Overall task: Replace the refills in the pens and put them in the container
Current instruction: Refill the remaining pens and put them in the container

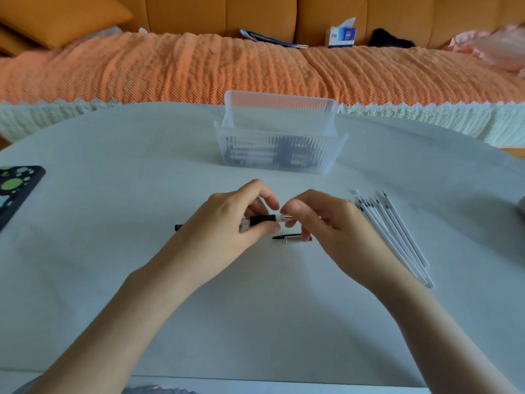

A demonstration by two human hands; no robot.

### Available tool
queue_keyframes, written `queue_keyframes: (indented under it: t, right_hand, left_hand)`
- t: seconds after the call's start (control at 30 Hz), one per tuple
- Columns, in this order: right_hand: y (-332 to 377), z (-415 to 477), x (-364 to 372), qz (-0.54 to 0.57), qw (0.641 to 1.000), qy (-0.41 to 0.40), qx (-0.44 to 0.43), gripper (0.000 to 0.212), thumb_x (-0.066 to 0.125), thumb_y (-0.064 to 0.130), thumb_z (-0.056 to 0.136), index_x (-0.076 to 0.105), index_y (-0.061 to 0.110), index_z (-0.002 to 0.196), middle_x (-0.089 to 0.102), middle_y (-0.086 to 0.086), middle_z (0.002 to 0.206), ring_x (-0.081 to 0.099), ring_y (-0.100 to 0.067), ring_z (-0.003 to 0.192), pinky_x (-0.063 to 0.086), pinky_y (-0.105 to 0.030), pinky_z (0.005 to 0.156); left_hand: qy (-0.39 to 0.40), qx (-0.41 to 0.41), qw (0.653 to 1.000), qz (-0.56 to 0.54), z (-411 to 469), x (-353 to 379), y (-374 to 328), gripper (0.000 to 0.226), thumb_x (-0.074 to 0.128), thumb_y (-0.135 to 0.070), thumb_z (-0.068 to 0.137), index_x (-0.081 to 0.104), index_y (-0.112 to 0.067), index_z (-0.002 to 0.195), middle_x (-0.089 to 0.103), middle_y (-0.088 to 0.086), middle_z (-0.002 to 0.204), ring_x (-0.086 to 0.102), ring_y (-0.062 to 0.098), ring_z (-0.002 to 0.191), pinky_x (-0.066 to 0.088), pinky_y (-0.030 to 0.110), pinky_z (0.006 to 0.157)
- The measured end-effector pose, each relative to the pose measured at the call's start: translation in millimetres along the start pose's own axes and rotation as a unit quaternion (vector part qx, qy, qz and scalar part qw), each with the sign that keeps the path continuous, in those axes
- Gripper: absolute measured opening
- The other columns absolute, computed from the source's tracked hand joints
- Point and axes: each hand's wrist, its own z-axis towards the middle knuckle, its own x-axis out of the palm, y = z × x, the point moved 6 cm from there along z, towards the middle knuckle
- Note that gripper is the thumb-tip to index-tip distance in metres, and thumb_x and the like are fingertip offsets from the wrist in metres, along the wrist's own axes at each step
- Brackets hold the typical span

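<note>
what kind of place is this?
Probably a home living room: an orange sofa with a woven throw, a tissue box on it, and a white table in front where a pen is held.

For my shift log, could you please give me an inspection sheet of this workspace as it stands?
Surface: white table with a curved far edge.
Job's things: pen held above the table; refills fanned at right; clear container holding stored pens; loose pen part lying below the hands.
Clutter: patterned black item at left edge.
Hands: left hand grips the pen's barrel; right hand pinches its clear end.
Cables: nothing seen.
Surroundings: orange sofa behind, tissue box on it.
</note>
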Motion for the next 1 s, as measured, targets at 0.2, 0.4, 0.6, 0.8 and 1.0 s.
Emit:
queue_keyframes:
  t: [0.2,0.4,0.6,0.8,1.0]
  right_hand:
    - [-3.2,-0.3,2.2,0.004,1.0,0.012,0.001,0.006,0.064,0.026,0.085,0.065,0.029,0.08,0.067,0.012,0.073,0.058,-0.004,0.064,0.04,-0.015,0.058]
    - [-2.5,0.1,1.8,0.005,1.0,0.007,0.0,0.005,0.063,0.028,0.086,0.065,0.027,0.081,0.068,0.009,0.073,0.057,-0.003,0.063,0.039,-0.013,0.058]
    - [-0.3,-1.3,-1.0,-0.004,1.0,0.001,-0.006,0.005,0.067,0.024,0.083,0.066,0.025,0.079,0.061,0.024,0.062,0.053,0.002,0.059,0.037,-0.011,0.055]
    - [-0.8,-1.4,-1.3,0.033,0.999,-0.005,0.004,0.008,0.066,0.023,0.083,0.066,0.022,0.076,0.068,0.009,0.068,0.056,-0.002,0.06,0.04,-0.021,0.058]
    - [-0.6,-0.1,-5.1,0.042,0.999,-0.025,0.007,0.007,0.065,0.023,0.084,0.067,0.022,0.077,0.069,0.007,0.071,0.058,-0.006,0.059,0.047,-0.029,0.061]
  left_hand:
    - [0.005,0.007,1.0,0.009,-0.1,1.7,-0.3,0.017,0.069,-0.029,0.08,0.055,-0.028,0.09,0.065,-0.017,0.077,0.06,0.002,0.081,0.047,0.025,0.074]
    - [0.001,0.015,1.0,0.012,0.3,1.6,-1.9,0.014,0.07,-0.027,0.08,0.059,-0.024,0.088,0.066,-0.016,0.08,0.06,0.002,0.082,0.045,0.018,0.071]
    - [-0.001,0.025,1.0,0.008,0.2,0.8,-3.8,0.013,0.071,-0.025,0.079,0.061,-0.022,0.086,0.064,-0.018,0.079,0.06,-0.003,0.08,0.044,0.011,0.069]
    - [-0.01,0.037,0.999,0.013,1.2,0.0,-5.6,0.013,0.073,-0.019,0.077,0.062,-0.02,0.085,0.063,-0.022,0.077,0.059,-0.007,0.077,0.04,0.006,0.069]
    - [-0.018,0.017,0.999,0.023,0.4,-2.8,-2.2,0.018,0.073,-0.03,0.076,0.061,-0.027,0.089,0.067,-0.017,0.082,0.062,0.001,0.081,0.048,0.022,0.074]
